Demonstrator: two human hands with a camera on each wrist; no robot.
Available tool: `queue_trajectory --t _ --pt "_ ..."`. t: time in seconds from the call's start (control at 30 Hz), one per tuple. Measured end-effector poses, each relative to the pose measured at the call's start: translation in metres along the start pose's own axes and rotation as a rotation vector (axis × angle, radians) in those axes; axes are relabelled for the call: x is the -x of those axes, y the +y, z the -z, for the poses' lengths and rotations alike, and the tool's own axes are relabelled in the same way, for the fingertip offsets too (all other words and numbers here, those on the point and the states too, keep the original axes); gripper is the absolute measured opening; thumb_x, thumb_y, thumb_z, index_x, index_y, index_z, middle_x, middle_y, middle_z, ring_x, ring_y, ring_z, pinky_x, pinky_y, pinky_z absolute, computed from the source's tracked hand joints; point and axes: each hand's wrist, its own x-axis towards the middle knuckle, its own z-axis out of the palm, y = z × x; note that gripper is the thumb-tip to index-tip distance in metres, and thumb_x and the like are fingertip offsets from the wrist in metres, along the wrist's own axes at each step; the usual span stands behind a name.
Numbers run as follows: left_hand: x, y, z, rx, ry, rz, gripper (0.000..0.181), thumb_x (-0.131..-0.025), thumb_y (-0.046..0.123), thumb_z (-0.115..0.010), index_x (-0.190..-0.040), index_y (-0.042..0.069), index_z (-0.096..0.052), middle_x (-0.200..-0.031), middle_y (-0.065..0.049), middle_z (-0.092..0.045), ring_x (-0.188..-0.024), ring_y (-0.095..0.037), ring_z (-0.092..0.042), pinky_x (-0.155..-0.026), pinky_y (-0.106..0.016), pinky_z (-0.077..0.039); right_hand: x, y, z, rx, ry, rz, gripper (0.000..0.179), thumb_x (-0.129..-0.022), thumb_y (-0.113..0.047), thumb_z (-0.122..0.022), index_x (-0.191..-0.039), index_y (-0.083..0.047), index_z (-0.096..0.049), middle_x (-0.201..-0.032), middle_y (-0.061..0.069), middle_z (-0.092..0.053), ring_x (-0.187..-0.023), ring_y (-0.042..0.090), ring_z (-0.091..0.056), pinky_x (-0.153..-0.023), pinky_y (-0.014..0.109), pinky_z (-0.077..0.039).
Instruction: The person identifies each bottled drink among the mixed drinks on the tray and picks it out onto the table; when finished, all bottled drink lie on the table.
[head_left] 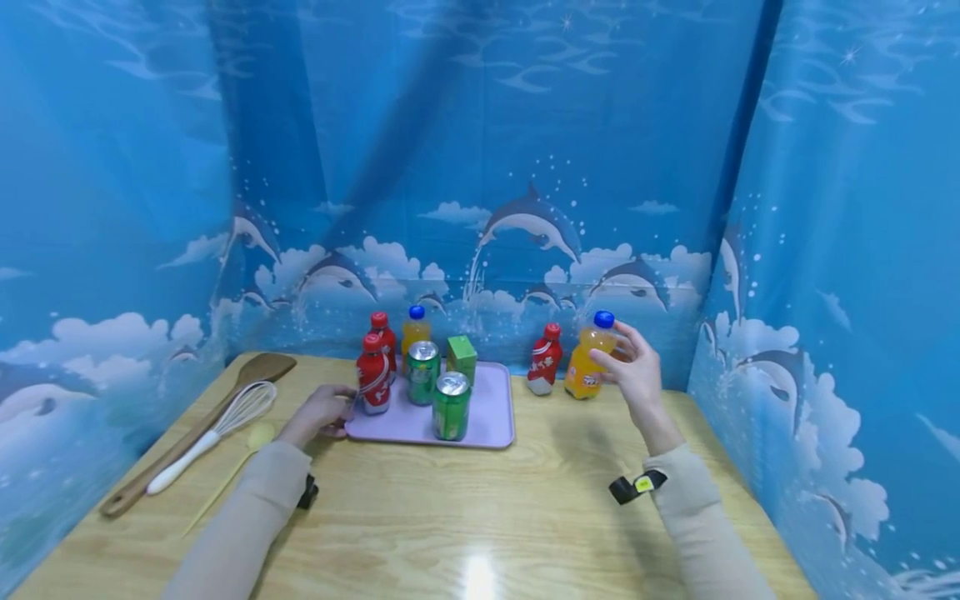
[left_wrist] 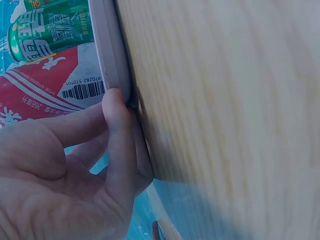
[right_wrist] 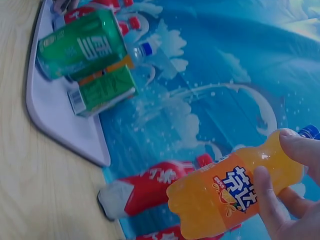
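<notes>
My right hand point(head_left: 637, 375) holds an orange soda bottle point(head_left: 587, 360) with a blue cap, slightly tilted, at the right of the table. In the right wrist view the thumb and fingers are around the upper part of the orange soda bottle point(right_wrist: 215, 197). A red bottle point(head_left: 544, 360) stands just left of it. At the left, my left hand point(head_left: 321, 412) grips the edge of the lilac tray point(head_left: 491, 417), beside the front red bottle point(head_left: 373, 379). In the left wrist view its fingertips point(left_wrist: 115, 102) are at the tray's rim point(left_wrist: 107, 45).
On the tray are two green cans point(head_left: 451, 408), a green box point(head_left: 462, 357), a second red bottle point(head_left: 383, 337) and another orange bottle point(head_left: 417, 329). A wooden spatula point(head_left: 202, 425), a whisk point(head_left: 213, 437) and a pale yellow spoon point(head_left: 258, 437) lie at the left. Blue dolphin-print curtains point(head_left: 480, 167) enclose the table.
</notes>
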Motion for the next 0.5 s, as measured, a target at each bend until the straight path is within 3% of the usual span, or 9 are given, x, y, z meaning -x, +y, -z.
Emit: queue_trajectory --t 0.1,0.2,0.5 --pt "0.001 0.0 0.0 0.001 0.005 -0.002 0.068 -0.093 -0.007 -0.055 -0.158 -0.005 -0.037 -0.149 -0.033 -0.043 -0.074 -0.015 -0.061 -0.064 -0.023 -0.061 -0.005 0.007 0.008 0.022 0.037 -0.023 0.072 -0.096 -0.026 -0.077 -0.16 -0.022 -0.044 -0.14 0.002 -0.059 -0.113 0.013 -0.06 -0.076 0.025 -0.067" --pt "0.001 0.0 0.0 -0.005 0.005 -0.009 0.067 -0.093 -0.007 -0.054 -0.157 -0.006 -0.037 -0.146 -0.033 -0.044 -0.072 -0.015 -0.061 -0.063 -0.022 -0.061 -0.008 0.013 0.016 0.052 0.077 -0.046 0.073 -0.097 -0.027 -0.077 -0.161 -0.022 -0.042 -0.147 0.01 -0.056 -0.113 0.014 -0.06 -0.076 0.024 -0.066" --pt "0.001 0.0 0.0 -0.014 0.014 0.001 0.066 -0.094 -0.006 -0.054 -0.157 -0.004 -0.038 -0.136 -0.03 -0.051 -0.079 -0.017 -0.062 -0.065 -0.024 -0.062 -0.021 0.029 0.032 0.098 0.123 -0.091 0.074 -0.098 -0.025 -0.075 -0.163 -0.019 -0.038 -0.157 0.02 -0.047 -0.117 0.022 -0.061 -0.075 0.025 -0.067"
